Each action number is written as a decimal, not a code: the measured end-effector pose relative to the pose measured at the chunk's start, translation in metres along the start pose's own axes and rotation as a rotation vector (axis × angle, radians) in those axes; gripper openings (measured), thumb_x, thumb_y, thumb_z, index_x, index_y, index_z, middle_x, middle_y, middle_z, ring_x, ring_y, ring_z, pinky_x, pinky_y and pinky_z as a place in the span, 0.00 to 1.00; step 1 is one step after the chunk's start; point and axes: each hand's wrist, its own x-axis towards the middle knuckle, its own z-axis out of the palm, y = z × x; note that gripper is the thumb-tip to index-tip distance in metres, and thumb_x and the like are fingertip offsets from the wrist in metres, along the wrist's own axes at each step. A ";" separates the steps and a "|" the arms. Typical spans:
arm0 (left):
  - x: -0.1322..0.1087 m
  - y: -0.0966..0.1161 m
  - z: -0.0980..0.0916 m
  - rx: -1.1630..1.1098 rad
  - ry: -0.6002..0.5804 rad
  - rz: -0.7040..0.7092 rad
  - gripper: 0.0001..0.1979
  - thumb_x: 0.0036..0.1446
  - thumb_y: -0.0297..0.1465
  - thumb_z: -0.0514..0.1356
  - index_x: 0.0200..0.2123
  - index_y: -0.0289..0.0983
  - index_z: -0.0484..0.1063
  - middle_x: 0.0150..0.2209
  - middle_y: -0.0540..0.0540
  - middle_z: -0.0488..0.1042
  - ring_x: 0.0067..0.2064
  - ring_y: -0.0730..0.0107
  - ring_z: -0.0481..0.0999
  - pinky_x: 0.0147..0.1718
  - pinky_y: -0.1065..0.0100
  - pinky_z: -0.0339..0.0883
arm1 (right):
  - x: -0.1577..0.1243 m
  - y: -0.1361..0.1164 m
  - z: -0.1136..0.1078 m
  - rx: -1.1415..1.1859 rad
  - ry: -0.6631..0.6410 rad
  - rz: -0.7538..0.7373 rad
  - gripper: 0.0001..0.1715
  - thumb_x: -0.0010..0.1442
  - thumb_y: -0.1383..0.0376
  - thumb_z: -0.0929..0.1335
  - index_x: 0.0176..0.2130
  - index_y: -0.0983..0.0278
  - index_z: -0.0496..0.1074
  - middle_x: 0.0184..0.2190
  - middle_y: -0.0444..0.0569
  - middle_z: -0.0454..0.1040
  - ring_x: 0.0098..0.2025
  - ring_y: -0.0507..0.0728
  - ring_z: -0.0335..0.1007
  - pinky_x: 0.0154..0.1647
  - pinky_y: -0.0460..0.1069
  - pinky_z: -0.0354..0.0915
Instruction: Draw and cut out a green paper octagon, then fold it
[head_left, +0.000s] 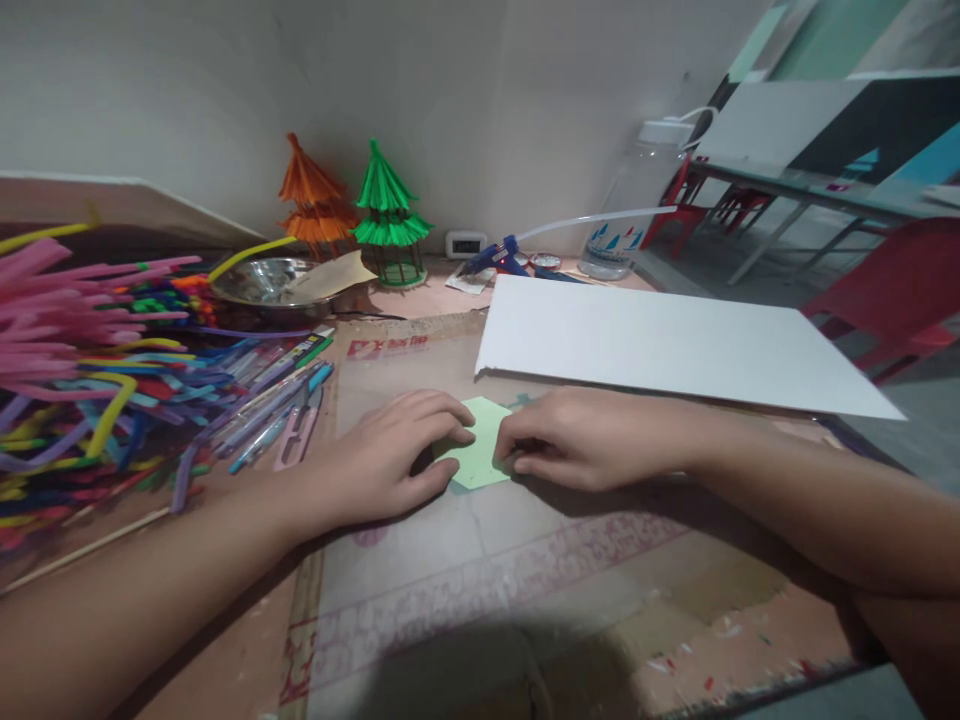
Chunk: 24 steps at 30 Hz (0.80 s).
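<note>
A light green, six-sided piece of paper (482, 445) lies flat on the table mat between my hands. My left hand (405, 445) rests at its left side, fingers apart and slightly bent, with fingertips and thumb on the paper's edge. On the other side, my right hand (570, 437) has its fingers curled in, thumb near the index finger, at the paper's right edge. The fingers hide part of that edge.
A large white board (667, 340) lies behind my right hand. Fuzzy craft stems (97, 340), pens (274, 430) and scissors (300, 425) crowd the left. Behind stand a metal bowl (262, 283), orange (304, 190) and green (390, 205) pagoda models, a glue gun (502, 258) and a bottle (626, 205).
</note>
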 end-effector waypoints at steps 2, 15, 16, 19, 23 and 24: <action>0.000 0.000 0.000 -0.003 -0.007 -0.003 0.09 0.67 0.30 0.57 0.49 0.40 0.72 0.55 0.41 0.74 0.60 0.54 0.72 0.60 0.51 0.66 | 0.001 -0.001 0.003 0.019 0.039 -0.006 0.12 0.68 0.69 0.66 0.47 0.66 0.78 0.37 0.51 0.82 0.36 0.55 0.75 0.37 0.48 0.64; -0.001 -0.001 0.001 -0.012 -0.005 0.010 0.09 0.67 0.30 0.57 0.49 0.39 0.72 0.54 0.41 0.74 0.59 0.54 0.72 0.60 0.51 0.66 | 0.000 0.013 -0.003 0.348 0.013 -0.091 0.13 0.70 0.65 0.66 0.49 0.68 0.77 0.40 0.52 0.81 0.39 0.53 0.75 0.41 0.47 0.66; -0.001 -0.001 0.001 -0.015 -0.006 0.004 0.10 0.67 0.30 0.57 0.50 0.39 0.71 0.55 0.41 0.74 0.59 0.54 0.72 0.60 0.51 0.65 | 0.001 0.017 0.000 0.431 0.084 -0.093 0.14 0.70 0.64 0.66 0.50 0.68 0.76 0.40 0.51 0.80 0.38 0.53 0.74 0.39 0.47 0.66; -0.002 -0.002 0.001 -0.028 0.012 -0.026 0.14 0.65 0.30 0.59 0.54 0.39 0.69 0.56 0.41 0.74 0.59 0.55 0.72 0.60 0.52 0.66 | 0.009 0.029 0.013 0.717 0.223 -0.086 0.14 0.70 0.60 0.68 0.49 0.67 0.73 0.37 0.46 0.76 0.35 0.50 0.69 0.37 0.46 0.65; -0.002 -0.004 0.002 -0.030 0.033 -0.052 0.13 0.67 0.28 0.54 0.53 0.38 0.70 0.53 0.41 0.75 0.57 0.57 0.74 0.58 0.53 0.68 | 0.013 0.026 0.031 0.869 0.207 -0.084 0.14 0.74 0.56 0.65 0.46 0.65 0.67 0.41 0.52 0.77 0.44 0.53 0.73 0.47 0.50 0.66; -0.002 -0.005 0.003 -0.028 0.046 -0.056 0.14 0.67 0.27 0.53 0.53 0.38 0.70 0.53 0.41 0.76 0.57 0.57 0.74 0.58 0.53 0.68 | 0.012 0.023 0.033 0.888 0.167 -0.098 0.15 0.74 0.55 0.64 0.45 0.65 0.66 0.42 0.54 0.78 0.46 0.54 0.73 0.50 0.52 0.66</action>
